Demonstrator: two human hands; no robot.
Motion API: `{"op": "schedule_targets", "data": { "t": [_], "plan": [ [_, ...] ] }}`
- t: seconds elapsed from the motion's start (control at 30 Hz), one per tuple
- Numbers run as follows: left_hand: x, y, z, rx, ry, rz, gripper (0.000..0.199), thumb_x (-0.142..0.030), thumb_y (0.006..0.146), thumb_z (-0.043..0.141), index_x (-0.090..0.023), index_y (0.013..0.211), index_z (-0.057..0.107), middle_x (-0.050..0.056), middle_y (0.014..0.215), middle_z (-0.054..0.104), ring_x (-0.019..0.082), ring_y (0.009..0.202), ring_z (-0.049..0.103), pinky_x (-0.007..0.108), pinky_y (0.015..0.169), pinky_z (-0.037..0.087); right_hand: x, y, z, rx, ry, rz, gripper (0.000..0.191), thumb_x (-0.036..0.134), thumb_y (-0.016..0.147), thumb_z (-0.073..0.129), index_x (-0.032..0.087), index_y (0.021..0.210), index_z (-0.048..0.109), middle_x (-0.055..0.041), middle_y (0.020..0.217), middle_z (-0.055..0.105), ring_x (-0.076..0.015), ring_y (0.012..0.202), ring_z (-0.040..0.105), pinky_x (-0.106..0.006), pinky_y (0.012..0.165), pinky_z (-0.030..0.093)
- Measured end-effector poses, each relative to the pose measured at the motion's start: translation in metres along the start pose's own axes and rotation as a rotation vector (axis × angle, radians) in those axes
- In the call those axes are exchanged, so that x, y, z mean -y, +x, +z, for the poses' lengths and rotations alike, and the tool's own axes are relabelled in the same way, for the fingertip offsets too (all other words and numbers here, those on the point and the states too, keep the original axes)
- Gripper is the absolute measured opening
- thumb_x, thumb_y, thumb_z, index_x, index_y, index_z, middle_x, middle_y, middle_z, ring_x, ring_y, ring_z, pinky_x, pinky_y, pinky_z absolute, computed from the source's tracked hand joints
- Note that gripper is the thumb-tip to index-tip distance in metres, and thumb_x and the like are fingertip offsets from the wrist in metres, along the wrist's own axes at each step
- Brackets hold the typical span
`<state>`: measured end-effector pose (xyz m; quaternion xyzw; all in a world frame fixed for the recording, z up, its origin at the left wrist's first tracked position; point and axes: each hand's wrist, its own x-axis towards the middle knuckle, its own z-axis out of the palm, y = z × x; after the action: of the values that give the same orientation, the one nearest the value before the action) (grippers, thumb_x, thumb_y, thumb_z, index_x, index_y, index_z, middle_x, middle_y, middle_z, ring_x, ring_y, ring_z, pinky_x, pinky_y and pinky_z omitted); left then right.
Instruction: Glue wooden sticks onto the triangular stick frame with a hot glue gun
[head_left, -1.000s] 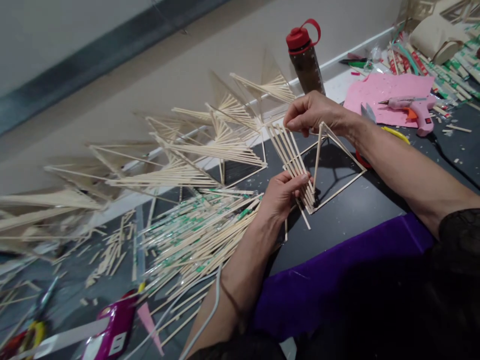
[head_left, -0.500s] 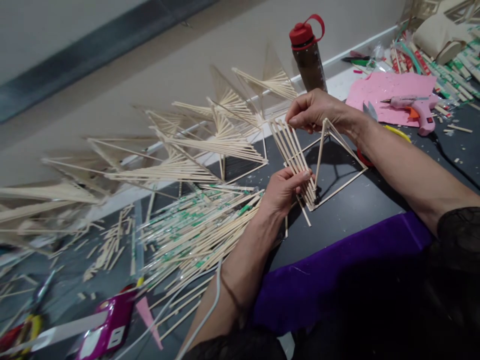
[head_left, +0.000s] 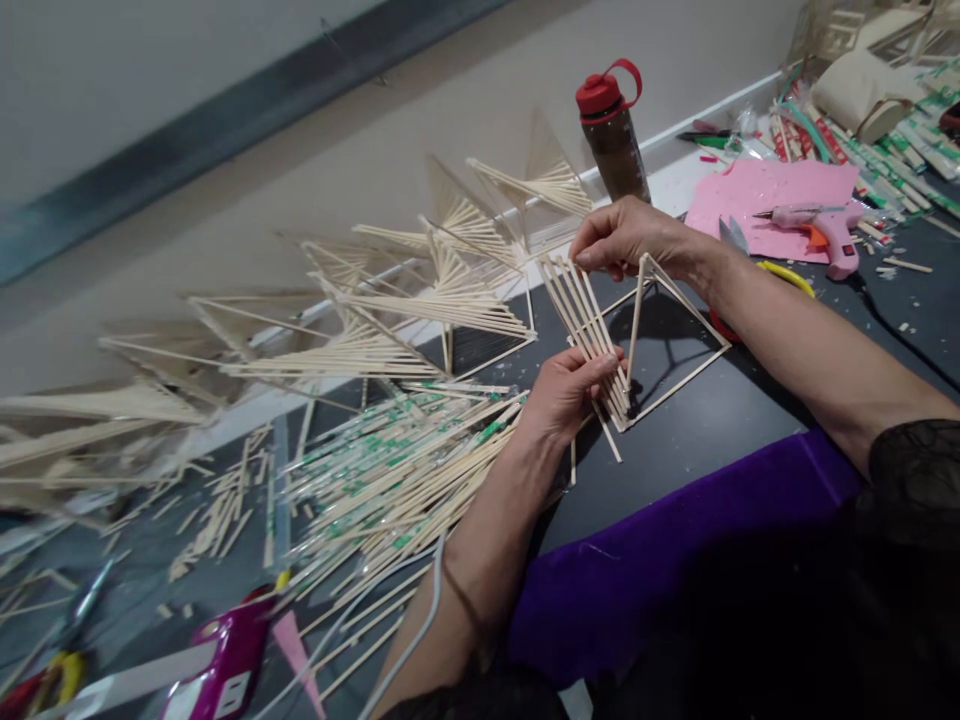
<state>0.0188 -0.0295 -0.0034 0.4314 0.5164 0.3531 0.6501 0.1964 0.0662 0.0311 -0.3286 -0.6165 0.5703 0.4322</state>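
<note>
so the left hand (head_left: 574, 385) was wrapped around the lower part of a row of thin wooden sticks (head_left: 581, 315), thumb pressed flat on top and fingers tucked underneath, no real gap there. the right hand (head_left: 619, 240) was up at the other end, thumb and index finger pinched together on the top tip of the rightmost stick (head_left: 592, 290), with the other fingers curled in.

the row sat over the dark tabletop (head_left: 697, 450), slanting up and away to the left from the near corner of an open stick frame (head_left: 679, 383). that frame stood on the table with a peak just under the right wrist. hard to tell where the sticks were actually joined to it, the left hand covered part of that.

beside the left forearm was a big messy pile of sticks (head_left: 405, 480), some in green-printed wrappers, with a white cord (head_left: 433, 600) running by it. twisty stick models (head_left: 442, 305) were lined up along the wall. past the right hand stood a red-capped bottle (head_left: 616, 155), and further right a pink glue gun (head_left: 825, 225) lay on a pink sheet (head_left: 720, 200). purple cloth (head_left: 660, 560) was bunched at the near edge.
</note>
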Motion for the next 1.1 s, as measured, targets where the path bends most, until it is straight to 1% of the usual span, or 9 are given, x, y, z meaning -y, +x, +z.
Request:
{"op": "schedule_targets", "data": {
  "t": [0.1,0.17,0.3,0.43,0.53,0.67,0.83,1.1],
  "plan": [
    [0.0,-0.001,0.001,0.006,0.014,0.022,0.033,-0.03,0.045,0.091,-0.015,0.066,0.071,0.003,0.061,0.07,0.01,0.047,0.057,0.022,0.046,0.046,0.001,-0.001,0.001,-0.009,0.012,0.012,0.008,0.0,0.079,0.066,0.007,0.076,0.065,0.0029,0.056,0.058,-0.0038,0.047,0.046,-0.015,0.045,0.038],
    [-0.001,-0.002,0.001,0.008,0.021,0.031,0.034,-0.033,0.044,0.092,-0.015,0.064,0.071,0.003,0.059,0.069,0.01,0.047,0.056,0.023,0.046,0.046,0.002,-0.002,0.002,-0.018,0.026,0.025,0.005,0.003,0.081,0.067,0.007,0.077,0.066,0.0016,0.059,0.06,-0.0043,0.049,0.048,-0.015,0.046,0.041],
    [-0.001,-0.002,0.002,-0.005,0.038,0.052,0.034,-0.034,0.044,0.092,-0.015,0.063,0.071,0.003,0.06,0.069,0.009,0.047,0.054,0.021,0.043,0.041,0.006,-0.006,0.003,-0.054,0.046,0.05,0.008,0.009,0.085,0.067,0.008,0.077,0.066,-0.0005,0.062,0.063,-0.0048,0.051,0.05,-0.015,0.048,0.043],
    [0.001,0.0,0.0,-0.026,0.041,0.072,0.034,-0.033,0.044,0.092,-0.014,0.063,0.072,0.004,0.061,0.069,0.007,0.047,0.052,0.019,0.041,0.036,0.011,-0.01,0.003,-0.078,0.027,0.071,0.01,0.008,0.084,0.067,0.008,0.075,0.065,-0.0003,0.063,0.063,-0.0051,0.052,0.051,-0.016,0.049,0.043],
    [0.002,0.001,0.0,-0.021,0.032,0.073,0.034,-0.034,0.043,0.092,-0.015,0.063,0.073,0.004,0.061,0.069,0.007,0.047,0.051,0.018,0.041,0.036,0.011,-0.011,0.004,-0.073,-0.004,0.071,0.01,0.006,0.083,0.066,0.008,0.074,0.065,0.0007,0.059,0.061,-0.0053,0.051,0.049,-0.015,0.047,0.042],
    [0.001,0.0,0.001,-0.007,0.015,0.045,0.036,-0.035,0.041,0.092,-0.015,0.063,0.072,0.003,0.059,0.069,0.009,0.046,0.053,0.021,0.044,0.042,0.005,-0.009,0.003,-0.052,-0.027,0.079,0.011,0.004,0.084,0.063,0.007,0.075,0.068,0.0009,0.057,0.061,-0.0047,0.048,0.047,-0.015,0.045,0.039],
    [-0.001,-0.001,0.002,-0.02,0.036,0.054,0.034,-0.034,0.041,0.092,-0.015,0.062,0.071,0.003,0.059,0.069,0.009,0.046,0.053,0.021,0.043,0.04,-0.006,-0.001,-0.003,-0.021,-0.016,0.019,0.006,0.008,0.083,0.068,0.007,0.077,0.069,-0.0002,0.06,0.064,-0.0048,0.051,0.048,-0.015,0.048,0.04],
    [0.0,-0.001,0.002,0.0,0.02,0.034,0.036,-0.034,0.041,0.092,-0.014,0.063,0.071,0.001,0.057,0.067,0.007,0.044,0.051,0.02,0.044,0.041,-0.013,0.005,-0.005,-0.021,-0.045,-0.007,0.01,0.008,0.083,0.067,0.007,0.073,0.068,0.0013,0.057,0.061,-0.0035,0.047,0.044,-0.015,0.045,0.036]
  ]
}}
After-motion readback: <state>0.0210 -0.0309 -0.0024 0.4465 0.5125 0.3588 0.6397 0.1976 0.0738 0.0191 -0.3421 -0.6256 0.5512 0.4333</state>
